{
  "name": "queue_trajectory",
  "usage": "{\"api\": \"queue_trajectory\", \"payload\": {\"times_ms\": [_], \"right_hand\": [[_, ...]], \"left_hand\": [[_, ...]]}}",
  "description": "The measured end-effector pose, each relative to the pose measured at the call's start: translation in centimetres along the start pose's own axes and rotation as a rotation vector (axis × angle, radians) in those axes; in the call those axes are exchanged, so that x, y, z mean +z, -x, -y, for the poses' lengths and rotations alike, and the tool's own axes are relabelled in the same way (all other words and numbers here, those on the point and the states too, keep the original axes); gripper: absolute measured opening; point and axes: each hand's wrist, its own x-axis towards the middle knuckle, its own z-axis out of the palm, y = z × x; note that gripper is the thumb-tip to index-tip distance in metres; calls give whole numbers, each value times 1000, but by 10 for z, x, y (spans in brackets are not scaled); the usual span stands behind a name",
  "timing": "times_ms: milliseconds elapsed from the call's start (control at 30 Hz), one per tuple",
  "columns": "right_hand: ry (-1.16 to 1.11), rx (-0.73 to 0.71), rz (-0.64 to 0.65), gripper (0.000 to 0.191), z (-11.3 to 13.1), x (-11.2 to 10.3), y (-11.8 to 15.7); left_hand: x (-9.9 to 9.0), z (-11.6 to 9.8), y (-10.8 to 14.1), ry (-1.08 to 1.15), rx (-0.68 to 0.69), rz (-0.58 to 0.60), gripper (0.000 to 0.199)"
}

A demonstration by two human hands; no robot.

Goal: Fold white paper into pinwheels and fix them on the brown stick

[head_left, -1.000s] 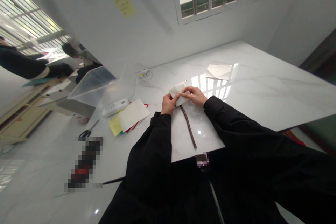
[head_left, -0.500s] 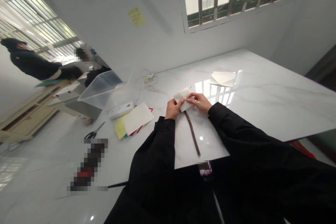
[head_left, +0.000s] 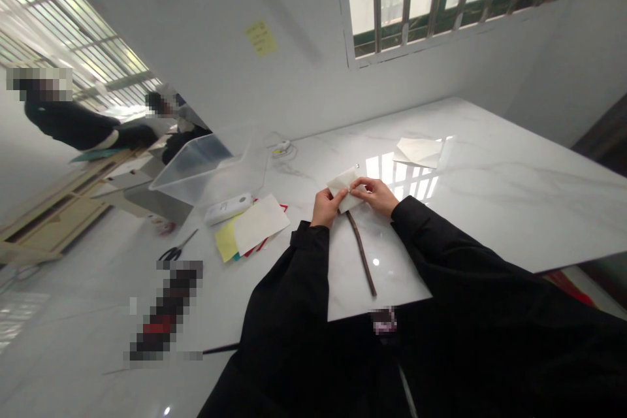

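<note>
A white marble-topped table point(head_left: 494, 209) was set below a barred window point(head_left: 406, 0), while one co-worker point(head_left: 68, 121) and another co-worker point(head_left: 181, 137) were seen off to the far left. A clear plastic bin point(head_left: 200, 170) was placed by the table's left side. A stack of paper sheets point(head_left: 259, 224) in cream, yellow and red lay just beside a white plastic device point(head_left: 228, 209), with scissors point(head_left: 179, 247) near them. A loose folded sheet point(head_left: 418, 151) was left well apart, and a thin dark stick point(head_left: 362, 255) lay just below the hands.

A small folded piece of cream paper point(head_left: 340, 186) was held between the left hand point(head_left: 324, 208) and the right hand point(head_left: 375, 196), pinched narrowly by the fingers point(head_left: 355, 188) of both. Since the earlier views, the whole scene had drifted slightly in frame, but no change in the hold could be made out.

Handwriting was seen on a yellow sticky note point(head_left: 260, 38) on the wall, but it could not be read. No brand could be read on the device.
</note>
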Motion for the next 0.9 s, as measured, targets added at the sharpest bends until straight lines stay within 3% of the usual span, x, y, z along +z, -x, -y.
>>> {"api": "queue_trajectory", "payload": {"times_ms": [900], "right_hand": [[35, 61, -9, 37, -11, -2, -3]], "left_hand": [[4, -2, 0, -31, 41, -14, 58]]}}
